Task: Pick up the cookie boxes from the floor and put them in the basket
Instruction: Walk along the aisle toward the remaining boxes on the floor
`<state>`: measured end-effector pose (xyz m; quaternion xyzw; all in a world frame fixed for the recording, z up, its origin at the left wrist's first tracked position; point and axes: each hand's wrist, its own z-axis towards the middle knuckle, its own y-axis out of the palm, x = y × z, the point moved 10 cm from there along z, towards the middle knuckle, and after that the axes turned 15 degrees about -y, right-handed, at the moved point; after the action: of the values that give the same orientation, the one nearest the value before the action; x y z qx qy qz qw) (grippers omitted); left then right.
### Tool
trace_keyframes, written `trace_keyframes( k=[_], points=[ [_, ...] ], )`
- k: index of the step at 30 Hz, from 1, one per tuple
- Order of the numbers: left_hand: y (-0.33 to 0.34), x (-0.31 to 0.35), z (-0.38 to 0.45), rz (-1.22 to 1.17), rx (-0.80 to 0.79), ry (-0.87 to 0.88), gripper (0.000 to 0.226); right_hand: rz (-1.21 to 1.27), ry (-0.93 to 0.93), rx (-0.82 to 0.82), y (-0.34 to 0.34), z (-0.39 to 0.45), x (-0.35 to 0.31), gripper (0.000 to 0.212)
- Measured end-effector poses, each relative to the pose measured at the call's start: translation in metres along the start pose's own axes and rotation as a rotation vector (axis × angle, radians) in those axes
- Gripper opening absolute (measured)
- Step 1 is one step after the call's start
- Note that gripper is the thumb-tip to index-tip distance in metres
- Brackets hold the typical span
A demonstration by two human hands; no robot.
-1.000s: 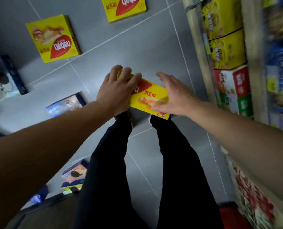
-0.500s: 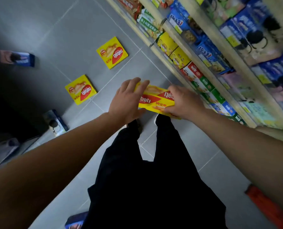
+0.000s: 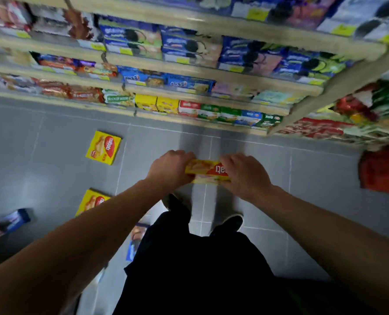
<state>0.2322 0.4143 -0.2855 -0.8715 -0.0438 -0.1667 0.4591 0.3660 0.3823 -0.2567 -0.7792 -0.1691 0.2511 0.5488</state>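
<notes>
I hold a yellow cookie box (image 3: 206,171) in front of me, above the grey tiled floor. My left hand (image 3: 169,170) grips its left end and my right hand (image 3: 245,173) grips its right end, fingers curled over the top edge. A second yellow cookie box (image 3: 104,147) lies flat on the floor to the left. A third yellow box (image 3: 88,201) lies nearer, partly hidden behind my left forearm. A red basket (image 3: 382,171) stands on the floor at the right edge.
Wooden shelves (image 3: 189,114) packed with cookie packs run across the top of the view. A blue cookie box (image 3: 7,223) lies on the floor at far left, and another blue box (image 3: 135,242) shows beside my left leg. My feet stand on the tiles below the held box.
The view has swung up and to the right, so the shelves now face me and the red basket has come into sight at the right. Both hands keep their hold on the yellow box.
</notes>
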Motion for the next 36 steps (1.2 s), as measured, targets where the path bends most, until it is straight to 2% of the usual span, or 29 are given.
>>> trace_keyframes(
  k=[6, 9, 15, 21, 23, 28, 33, 36],
  points=[
    [0.033, 0.162, -0.009, 0.204, 0.013, 0.286, 0.041, 0.049, 0.268, 0.115, 0.011, -0.148, 0.073, 0.061],
    [0.059, 0.238, -0.017, 0.261, 0.005, 0.389, 0.042, 0.023, 0.342, 0.172, 0.016, -0.22, 0.106, 0.066],
    [0.105, 0.389, -0.027, 0.281, 0.006, 0.548, 0.042, 0.029, 0.538, 0.204, 0.013, -0.357, 0.18, 0.056],
    [0.147, 0.515, -0.019, 0.287, -0.075, 0.712, 0.032, 0.083, 0.723, 0.204, 0.028, -0.453, 0.248, 0.062],
    [0.162, 0.565, -0.009, 0.309, -0.085, 0.761, 0.038, 0.115, 0.801, 0.192, 0.036, -0.487, 0.283, 0.06],
    [0.201, 0.676, 0.023, 0.402, -0.126, 0.849, 0.029, 0.236, 1.003, 0.224, 0.05, -0.557, 0.36, 0.054],
    [0.236, 0.77, 0.055, 0.434, -0.269, 0.904, 0.06, 0.343, 1.146, 0.224, 0.06, -0.612, 0.426, 0.053],
    [0.255, 0.818, 0.064, 0.456, -0.312, 0.929, 0.062, 0.403, 1.229, 0.22, 0.071, -0.644, 0.451, 0.054]
  ],
)
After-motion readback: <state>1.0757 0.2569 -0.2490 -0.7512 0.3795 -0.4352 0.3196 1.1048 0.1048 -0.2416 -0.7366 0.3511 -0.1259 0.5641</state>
